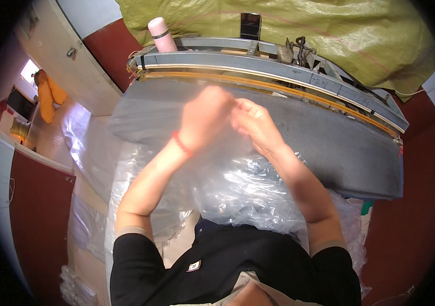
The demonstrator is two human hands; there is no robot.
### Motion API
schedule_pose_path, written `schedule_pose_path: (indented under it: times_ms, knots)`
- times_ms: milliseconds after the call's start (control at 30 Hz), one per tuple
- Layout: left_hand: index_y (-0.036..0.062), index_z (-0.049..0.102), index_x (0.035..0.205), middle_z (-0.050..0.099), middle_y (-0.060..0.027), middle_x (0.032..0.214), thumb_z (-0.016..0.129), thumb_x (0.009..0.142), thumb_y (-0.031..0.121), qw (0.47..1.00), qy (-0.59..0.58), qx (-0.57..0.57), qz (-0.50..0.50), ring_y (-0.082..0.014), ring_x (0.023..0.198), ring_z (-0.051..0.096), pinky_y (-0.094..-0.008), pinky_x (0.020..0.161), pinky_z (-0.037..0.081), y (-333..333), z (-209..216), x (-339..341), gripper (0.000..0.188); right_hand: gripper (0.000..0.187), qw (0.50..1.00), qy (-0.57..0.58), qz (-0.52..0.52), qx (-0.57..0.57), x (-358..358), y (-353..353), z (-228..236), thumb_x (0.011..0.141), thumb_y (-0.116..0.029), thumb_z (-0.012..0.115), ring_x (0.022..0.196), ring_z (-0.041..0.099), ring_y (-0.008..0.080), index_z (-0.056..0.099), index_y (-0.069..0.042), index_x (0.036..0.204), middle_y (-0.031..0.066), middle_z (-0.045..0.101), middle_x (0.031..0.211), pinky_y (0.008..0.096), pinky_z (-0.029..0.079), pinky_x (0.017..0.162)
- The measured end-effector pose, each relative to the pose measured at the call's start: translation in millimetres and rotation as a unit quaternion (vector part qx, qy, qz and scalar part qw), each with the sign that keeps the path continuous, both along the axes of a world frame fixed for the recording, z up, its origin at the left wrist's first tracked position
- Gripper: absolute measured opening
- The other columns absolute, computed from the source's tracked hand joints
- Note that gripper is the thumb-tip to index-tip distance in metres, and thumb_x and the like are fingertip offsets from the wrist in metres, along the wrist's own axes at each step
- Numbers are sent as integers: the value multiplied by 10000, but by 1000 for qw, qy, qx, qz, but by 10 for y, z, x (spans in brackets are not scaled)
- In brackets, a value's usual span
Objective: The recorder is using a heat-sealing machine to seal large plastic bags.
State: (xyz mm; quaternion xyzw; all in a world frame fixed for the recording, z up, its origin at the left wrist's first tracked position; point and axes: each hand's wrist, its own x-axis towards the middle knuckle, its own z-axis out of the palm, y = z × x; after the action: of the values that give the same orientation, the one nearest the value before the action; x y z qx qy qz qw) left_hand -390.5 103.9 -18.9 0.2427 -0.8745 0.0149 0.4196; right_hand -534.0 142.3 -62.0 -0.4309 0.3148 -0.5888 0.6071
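My left hand (207, 115), with a red band on its wrist, is raised in front of me, closed and blurred by motion. Close beside it, my right hand (257, 122) has its fingers curled in a pinch. Thin, clear plastic film (250, 186) hangs from about the two hands and lies bunched in shiny folds against my lap. The bit between the fingertips is too smeared to make out clearly. Behind the hands stretches a dark grey work surface (329, 137), partly hazed by the film on its left side.
A long metal frame machine (258, 64) with orange strips runs along the surface's back edge. On its left end stands a pink bottle (161, 34). A yellow-green woven sheet (319, 30) hangs behind. More plastic film (92, 137) trails at the left by an open door (69, 56).
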Motion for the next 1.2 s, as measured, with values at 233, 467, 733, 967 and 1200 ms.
schedule_pose_path:
  times_ms: [233,467,733,967,1200]
  knots:
    - [74,528,759,512,-63,703,619,659,50,973,-132,-32,189,-245,740,510,-355,682,389,-472,-862,973,137,113,950,-21,-313,1,-2166,-57,-630,819,-224,574,489,419,33,566,-112,840,-55,479,625,187,324,428]
    - [33,555,758,536,-80,669,621,733,85,935,-168,310,45,-241,633,537,-328,581,425,263,-955,1686,87,433,703,178,-649,229,-5198,2030,-1476,893,-387,417,774,546,189,578,11,946,86,587,885,305,440,672]
    - [67,412,1188,407,-130,1254,627,654,37,968,-164,108,157,-312,1169,372,-401,949,326,-707,-676,1309,576,405,614,315,-700,186,-5638,2658,-1517,853,-386,512,712,495,136,600,8,873,32,570,793,266,401,694]
    - [91,606,803,585,-73,779,521,733,68,869,-261,37,419,-244,830,545,-378,759,388,-1281,-1071,2304,113,369,545,487,-669,138,-5875,3185,-1503,857,-367,514,730,484,125,600,-8,868,23,579,789,265,395,707]
    - [121,652,845,614,-97,910,552,738,193,771,-405,298,390,-291,868,576,-407,763,450,-650,-825,4066,164,306,643,425,-633,68,-5519,2918,-1184,890,-320,483,695,379,66,517,-38,777,-57,432,726,204,346,659]
